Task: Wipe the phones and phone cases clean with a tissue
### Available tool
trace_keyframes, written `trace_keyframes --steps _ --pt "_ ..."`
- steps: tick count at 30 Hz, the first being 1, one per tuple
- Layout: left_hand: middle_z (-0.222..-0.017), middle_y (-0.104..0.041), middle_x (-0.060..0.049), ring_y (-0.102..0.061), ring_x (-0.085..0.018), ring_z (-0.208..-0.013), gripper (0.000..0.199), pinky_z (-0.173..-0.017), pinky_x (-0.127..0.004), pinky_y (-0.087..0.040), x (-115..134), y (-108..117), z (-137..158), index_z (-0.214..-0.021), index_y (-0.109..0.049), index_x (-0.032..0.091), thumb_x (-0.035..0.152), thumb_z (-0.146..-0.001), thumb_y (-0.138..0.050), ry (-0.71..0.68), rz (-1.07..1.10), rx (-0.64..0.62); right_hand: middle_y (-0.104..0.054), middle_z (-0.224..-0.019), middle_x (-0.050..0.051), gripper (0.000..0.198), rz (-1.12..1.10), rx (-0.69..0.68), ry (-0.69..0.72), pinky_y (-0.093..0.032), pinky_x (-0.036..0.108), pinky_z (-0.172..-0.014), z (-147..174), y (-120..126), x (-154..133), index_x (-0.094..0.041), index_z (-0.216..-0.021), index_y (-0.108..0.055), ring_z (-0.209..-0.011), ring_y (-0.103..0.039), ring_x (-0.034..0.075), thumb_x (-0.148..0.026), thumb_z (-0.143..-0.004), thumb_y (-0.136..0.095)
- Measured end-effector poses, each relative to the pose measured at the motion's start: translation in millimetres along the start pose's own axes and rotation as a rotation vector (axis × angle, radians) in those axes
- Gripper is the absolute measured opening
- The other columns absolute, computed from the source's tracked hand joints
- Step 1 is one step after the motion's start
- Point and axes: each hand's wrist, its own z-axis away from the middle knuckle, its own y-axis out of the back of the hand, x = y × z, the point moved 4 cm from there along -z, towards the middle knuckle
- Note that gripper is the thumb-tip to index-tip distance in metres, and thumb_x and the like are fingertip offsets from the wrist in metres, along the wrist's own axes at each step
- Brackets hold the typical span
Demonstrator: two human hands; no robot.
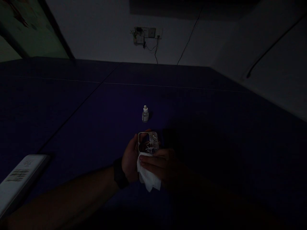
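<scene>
white box [25,174], lower left | wall sockets [145,32] | dark cable [189,39], sockets' right

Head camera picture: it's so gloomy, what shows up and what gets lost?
Head view: dim overall; the white cloth and bottle stand out; same view: the right hand blends into darkness toward its wrist, and the bottle's label is unreadable.

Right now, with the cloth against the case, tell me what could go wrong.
The patterned case might slip from the left hand, since the right hand holds the white cloth against it. The upright bottle just beyond might tip if knocked. In this dim light, marks on the case could be missed.
</scene>
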Motion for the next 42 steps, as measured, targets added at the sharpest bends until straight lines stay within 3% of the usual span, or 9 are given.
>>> trace_keyframes --steps 4,8,13,16,20,25,32,38,42 --pt "-0.102 -0.071 -0.007 -0.064 -0.017 -0.071 0.039 -0.067 -0.03 -0.048 0 -2 1 -0.12 -0.066 0.025 0.052 -0.094 -0.055 -0.012 -0.009 -0.004 -0.071 -0.13 -0.005 0.034 -0.069 0.018 0.092 -0.039 0.036 -0.088 5 1 -3 -0.026 -0.131 -0.063 -0.109 -0.053 0.02 -0.036 -0.102 -0.048" --pt "-0.101 -0.071 -0.007 -0.061 -0.014 -0.065 0.036 -0.062 -0.028 -0.045 -1 -5 1 -0.115 -0.067 0.023 0.05 -0.096 -0.052 0.005 0.023 -0.027 -0.072 -0.128 0.0 0.039 -0.1 0.183 -0.031 -0.037 0.04 -0.093 10 8 7 -0.024 -0.13 -0.063 -0.109 -0.053 0.022 -0.043 -0.101 -0.045" --pt "-0.098 -0.071 -0.007 -0.061 -0.015 -0.065 0.037 -0.058 -0.026 -0.042 -1 -2 2 -0.116 -0.066 0.022 0.05 -0.096 -0.052 0.027 0.025 0.014 -0.067 -0.138 -0.001 0.046 0.025 -0.03 0.018 -0.034 0.039 -0.091 4 -1 1 -0.026 -0.141 -0.057 -0.112 -0.048 0.025 -0.038 -0.097 -0.054" --pt "-0.101 -0.071 -0.008 -0.063 -0.017 -0.07 0.041 -0.061 -0.027 -0.044 0 -2 2 -0.121 -0.064 0.023 0.052 -0.095 -0.052 0.013 0.005 -0.015 -0.069 -0.134 -0.005 0.041 -0.012 0.006 0.057 -0.034 0.039 -0.091 6 8 2 -0.028 -0.137 -0.06 -0.111 -0.049 0.023 -0.037 -0.098 -0.052" --pt "-0.104 -0.071 -0.009 -0.064 -0.017 -0.072 0.044 -0.065 -0.03 -0.047 0 -4 2 -0.125 -0.063 0.022 0.052 -0.094 -0.055 -0.023 -0.021 -0.049 -0.069 -0.134 -0.003 0.041 0.0 0.089 -0.005 -0.033 0.041 -0.091 8 18 9 -0.025 -0.134 -0.062 -0.109 -0.048 0.023 -0.043 -0.101 -0.047" --pt "-0.101 -0.071 -0.006 -0.063 -0.015 -0.067 0.038 -0.061 -0.027 -0.045 1 -3 3 -0.121 -0.065 0.026 0.051 -0.093 -0.056 0.001 -0.012 0.005 -0.067 -0.137 -0.006 0.045 0.076 -0.055 0.048 -0.032 0.041 -0.089 1 7 2 -0.027 -0.139 -0.059 -0.11 -0.044 0.024 -0.039 -0.096 -0.054" --pt "-0.102 -0.071 -0.008 -0.061 -0.015 -0.066 0.035 -0.058 -0.026 -0.042 -2 -6 2 -0.114 -0.066 0.022 0.049 -0.095 -0.055 0.034 0.104 -0.023 -0.068 -0.135 -0.002 0.04 0.044 0.066 -0.013 -0.03 0.042 -0.091 7 18 6 -0.025 -0.135 -0.061 -0.11 -0.048 0.024 -0.04 -0.099 -0.051" --pt "-0.095 -0.07 -0.006 -0.059 -0.013 -0.062 0.034 -0.053 -0.023 -0.038 -1 -2 1 -0.115 -0.066 0.024 0.049 -0.095 -0.055 0.034 0.074 0.02 -0.065 -0.14 0.0 0.057 0.056 -0.094 0.01 -0.03 0.041 -0.091 2 2 2 -0.025 -0.144 -0.055 -0.112 -0.043 0.027 -0.047 -0.093 -0.059" --pt "-0.089 -0.069 -0.005 -0.055 -0.011 -0.056 0.033 -0.052 -0.023 -0.039 -1 -4 3 -0.11 -0.067 0.021 0.049 -0.094 -0.056 0.039 0.049 0.004 -0.068 -0.137 -0.004 0.046 0.051 -0.063 0.048 -0.03 0.04 -0.088 4 4 3 -0.028 -0.14 -0.058 -0.109 -0.044 0.025 -0.046 -0.098 -0.054"
